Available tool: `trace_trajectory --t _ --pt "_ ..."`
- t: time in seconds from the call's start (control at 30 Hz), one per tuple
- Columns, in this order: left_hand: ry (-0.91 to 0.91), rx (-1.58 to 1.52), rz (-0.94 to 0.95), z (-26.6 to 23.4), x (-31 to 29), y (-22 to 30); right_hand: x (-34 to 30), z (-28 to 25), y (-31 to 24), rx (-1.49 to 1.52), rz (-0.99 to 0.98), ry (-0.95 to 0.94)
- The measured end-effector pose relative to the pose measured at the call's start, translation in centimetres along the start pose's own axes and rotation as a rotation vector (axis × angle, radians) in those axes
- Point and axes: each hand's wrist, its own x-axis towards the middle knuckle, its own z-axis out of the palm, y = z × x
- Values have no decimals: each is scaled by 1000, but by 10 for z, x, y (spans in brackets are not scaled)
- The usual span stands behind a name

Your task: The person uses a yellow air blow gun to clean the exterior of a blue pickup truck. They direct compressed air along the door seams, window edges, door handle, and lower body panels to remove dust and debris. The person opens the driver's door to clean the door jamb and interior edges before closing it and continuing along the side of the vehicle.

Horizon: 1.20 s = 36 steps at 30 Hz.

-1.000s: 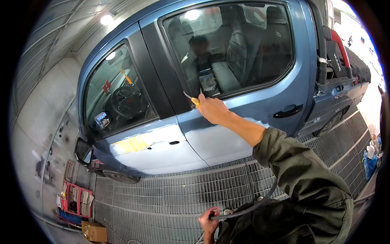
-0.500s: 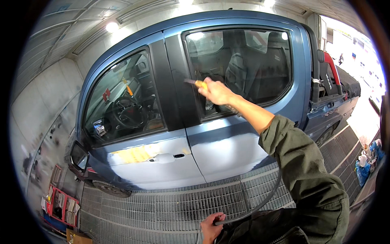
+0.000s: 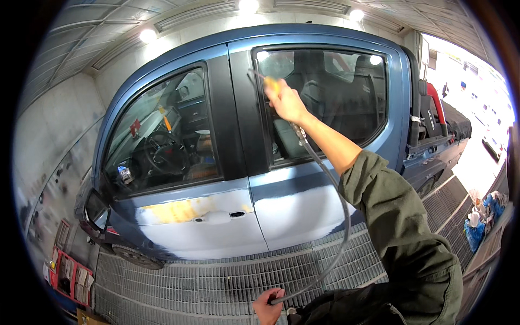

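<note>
Yellow-handled tool [image 3: 272, 84] juts forward from the right fingers [image 3: 275, 99] wrapped round it; left fingers [image 3: 265, 297] curl around grey hose [image 3: 347, 222].

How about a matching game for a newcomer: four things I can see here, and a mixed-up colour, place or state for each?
Things
1. Right hand
2. Left hand
3. Hose
4. Sleeve

Descriptions
A. Green, pushed up the forearm
B. Before the rear side window, holding a blurred yellow tool
C. Grey, curving between both hands
D. Low in the picture, holding the hose

Pairs: 1-B, 2-D, 3-C, 4-A
</note>
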Motion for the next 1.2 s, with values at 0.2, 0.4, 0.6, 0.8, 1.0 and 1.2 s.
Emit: trace_trajectory --t 0.2,0.4,0.6,0.8,1.0,1.2 --pt "65 -29 66 24 7 8 16 6 -9 -52 27 -118" --pt "112 67 62 43 4 -7 9 -23 28 49 97 -166" --pt "109 236 155 62 2 19 -22 -37 54 129 -5 -243" --pt "82 282 146 65 -8 13 -132 -23 100 224 164 -439" --pt "23 237 295 42 15 13 -231 7 130 228 335 -593" --pt "-79 204 223 -10 47 6 -264 47 98 419 608 -409"
